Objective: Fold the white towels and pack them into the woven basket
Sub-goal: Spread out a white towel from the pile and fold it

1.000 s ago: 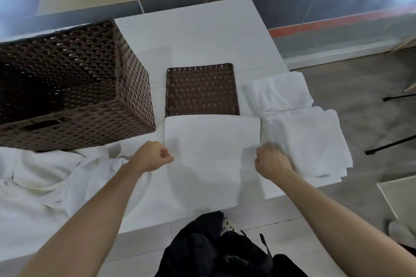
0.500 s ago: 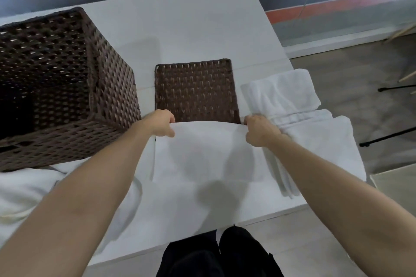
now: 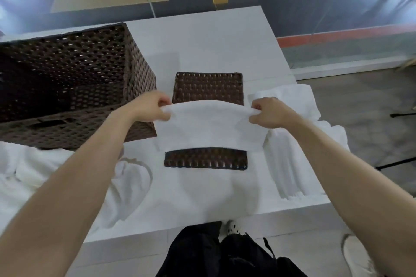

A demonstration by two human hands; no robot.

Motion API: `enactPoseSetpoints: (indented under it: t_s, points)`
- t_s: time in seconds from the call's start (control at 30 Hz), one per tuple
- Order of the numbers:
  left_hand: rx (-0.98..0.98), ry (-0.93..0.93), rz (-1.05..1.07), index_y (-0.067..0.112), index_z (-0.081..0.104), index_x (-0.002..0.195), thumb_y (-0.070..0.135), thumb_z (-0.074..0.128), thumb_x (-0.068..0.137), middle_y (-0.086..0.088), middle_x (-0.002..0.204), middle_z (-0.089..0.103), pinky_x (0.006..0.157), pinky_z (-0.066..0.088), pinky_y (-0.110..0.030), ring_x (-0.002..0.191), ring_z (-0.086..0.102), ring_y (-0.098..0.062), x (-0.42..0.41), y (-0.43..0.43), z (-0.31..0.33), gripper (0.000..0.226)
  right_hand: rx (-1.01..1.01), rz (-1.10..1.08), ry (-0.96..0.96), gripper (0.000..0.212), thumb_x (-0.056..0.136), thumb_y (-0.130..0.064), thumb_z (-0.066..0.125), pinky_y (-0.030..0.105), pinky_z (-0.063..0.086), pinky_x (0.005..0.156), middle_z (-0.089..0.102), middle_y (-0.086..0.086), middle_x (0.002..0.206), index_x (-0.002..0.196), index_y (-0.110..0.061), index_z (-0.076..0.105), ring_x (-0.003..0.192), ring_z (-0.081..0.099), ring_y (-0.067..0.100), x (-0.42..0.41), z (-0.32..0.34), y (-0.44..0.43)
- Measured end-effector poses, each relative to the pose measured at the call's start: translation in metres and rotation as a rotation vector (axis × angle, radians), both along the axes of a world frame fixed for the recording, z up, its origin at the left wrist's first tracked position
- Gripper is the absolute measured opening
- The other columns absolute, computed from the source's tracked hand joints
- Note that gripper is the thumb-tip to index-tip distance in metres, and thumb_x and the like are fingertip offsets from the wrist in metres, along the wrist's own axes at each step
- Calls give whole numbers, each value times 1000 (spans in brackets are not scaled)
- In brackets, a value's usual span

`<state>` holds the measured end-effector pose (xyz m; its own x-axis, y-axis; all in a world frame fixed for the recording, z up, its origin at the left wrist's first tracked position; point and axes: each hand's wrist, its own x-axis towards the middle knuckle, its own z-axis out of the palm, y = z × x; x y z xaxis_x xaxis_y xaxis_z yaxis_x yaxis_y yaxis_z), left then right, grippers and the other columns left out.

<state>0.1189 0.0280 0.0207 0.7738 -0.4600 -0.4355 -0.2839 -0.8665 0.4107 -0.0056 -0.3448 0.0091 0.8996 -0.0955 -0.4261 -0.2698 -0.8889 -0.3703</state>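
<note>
At the near left, a heap of soft, crumpled white towels spills over the smooth white surface. At the near right sits a squared stack of folded towels, its layered edges showing as ridges. Between them, both hands hold up the folded white towel. The left hand pinches its left top corner and the right hand pinches its right one, so the cloth hangs as a limp rectangle. It hides the middle of a flat, dark brown woven panel. Half a second ago this towel's near part lay on the surface in front of that panel, and now it is lifted clear. To the left stands the large, boxy woven basket of open brown weave, beside the left hand.
</note>
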Motion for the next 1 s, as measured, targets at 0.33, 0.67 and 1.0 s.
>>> enactPoseSetpoints:
  t_s: [0.33, 0.67, 1.0]
  points:
    - [82, -417, -207, 29, 62, 104, 17, 85, 71, 7, 100, 58, 79, 52, -38, 93, 60, -22, -132, 30, -82, 42, -257, 219, -124, 31, 84, -26, 67, 41, 52, 85, 59, 1, 111, 112, -18, 59, 107, 61, 29, -106, -77, 23]
    - [124, 81, 807, 7, 47, 138, 80, 71, 81, -17, 141, 61, 101, 55, -52, 127, 62, -42, -161, 42, -177, 96, -302, 225, -332, 50, 103, -42, 52, 51, 41, 117, 52, 15, 149, 142, -10, 55, 146, 44, 36, -113, -152, 86]
    - [116, 413, 923, 10, 74, 115, 65, 87, 75, -7, 117, 76, 92, 54, -35, 114, 71, -33, -154, 31, -177, 70, -319, 393, -172, 74, 110, -59, 14, 67, 4, 128, -17, 11, 177, 171, -21, -1, 163, -15, 32, -76, -212, 104]
